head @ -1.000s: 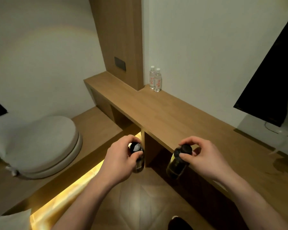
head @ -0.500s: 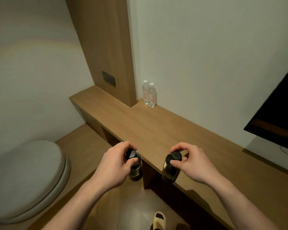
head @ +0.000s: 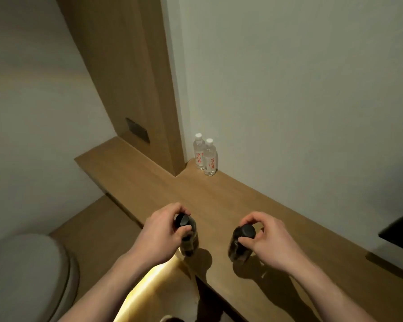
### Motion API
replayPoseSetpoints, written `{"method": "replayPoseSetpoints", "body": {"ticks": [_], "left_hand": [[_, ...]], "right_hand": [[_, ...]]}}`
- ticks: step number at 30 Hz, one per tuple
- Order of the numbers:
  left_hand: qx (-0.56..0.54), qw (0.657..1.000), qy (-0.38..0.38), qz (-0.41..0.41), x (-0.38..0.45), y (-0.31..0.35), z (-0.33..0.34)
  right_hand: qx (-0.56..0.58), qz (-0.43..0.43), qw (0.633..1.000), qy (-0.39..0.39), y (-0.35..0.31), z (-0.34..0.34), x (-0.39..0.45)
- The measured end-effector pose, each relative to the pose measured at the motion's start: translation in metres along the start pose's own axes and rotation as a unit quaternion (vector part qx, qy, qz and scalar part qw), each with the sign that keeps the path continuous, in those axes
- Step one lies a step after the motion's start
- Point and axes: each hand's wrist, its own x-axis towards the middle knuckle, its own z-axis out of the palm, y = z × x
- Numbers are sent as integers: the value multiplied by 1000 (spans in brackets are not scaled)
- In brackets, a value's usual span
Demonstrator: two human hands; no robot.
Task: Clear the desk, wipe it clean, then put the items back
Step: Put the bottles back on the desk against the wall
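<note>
Head view: left hand (head: 158,233) fingers curl round the left dark bottle's (head: 189,240) cap at the bench (head: 219,201) edge; right hand (head: 268,240) fingers pinch the right dark bottle's (head: 241,247) cap above the bench.

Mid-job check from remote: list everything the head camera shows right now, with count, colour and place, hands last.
dark bottles: two, dark with black caps, over the desk's near edge, one in each hand
water bottles: two, clear with white caps and red print, upright side by side at the wall corner
desk: one, light wood, along the wall
wood panel: one, brown, upright behind the desk
switch plate: one, dark, on the panel
seat: one, pale, lower left
left hand: grips one dark bottle's neck
right hand: grips the other dark bottle's cap
</note>
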Motion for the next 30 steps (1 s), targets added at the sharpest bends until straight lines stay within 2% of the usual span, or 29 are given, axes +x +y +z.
{"method": "replayPoseSetpoints", "body": {"ticks": [7, 14, 20, 25, 30], "left_hand": [[31, 991, -97, 87, 118, -28, 6], [56, 971, -155, 173, 226, -52, 9], [81, 955, -182, 218, 303, -64, 26], [95, 946, -198, 239, 355, -60, 51], [119, 941, -191, 251, 395, -52, 74]], "right_hand": [[-1, 49, 997, 60, 0, 6, 65], [16, 125, 981, 145, -8, 31, 118], [13, 158, 969, 188, -14, 52, 155], [27, 224, 951, 213, -18, 50, 176], [22, 231, 945, 231, -23, 42, 202]]}}
